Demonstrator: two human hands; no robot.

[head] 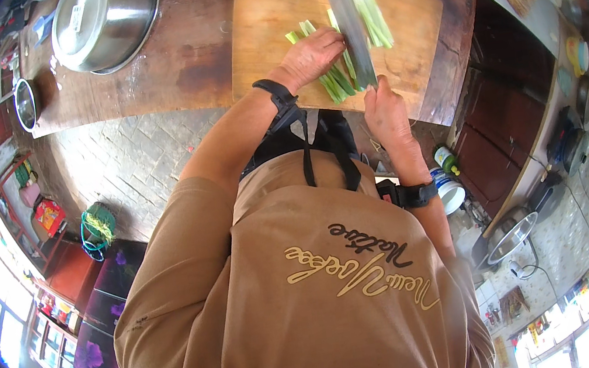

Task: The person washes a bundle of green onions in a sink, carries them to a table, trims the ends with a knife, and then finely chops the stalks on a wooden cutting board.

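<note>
My right hand (386, 110) grips the handle end of a kitchen cleaver (351, 31), its broad blade pointing away from me over a wooden cutting board (412, 17). Curled fingers of my left hand (314, 56) press on cut green vegetable stalks (337, 84), right up against the left face of the blade. Parts of those stalks are hidden beneath the hand and blade. Just right of the cleaver lies a bundle of paler, white-ended stalks (372, 14), apart from both hands. The cleaver's cutting edge cannot be made out clearly.
The board rests on a brown wooden table (192, 41). A large steel basin (134, 23) stands on its left side, with a small metal bowl (26, 105) near the left corner. Dark red cabinets (503, 117) and a white bucket (449, 194) are on the right.
</note>
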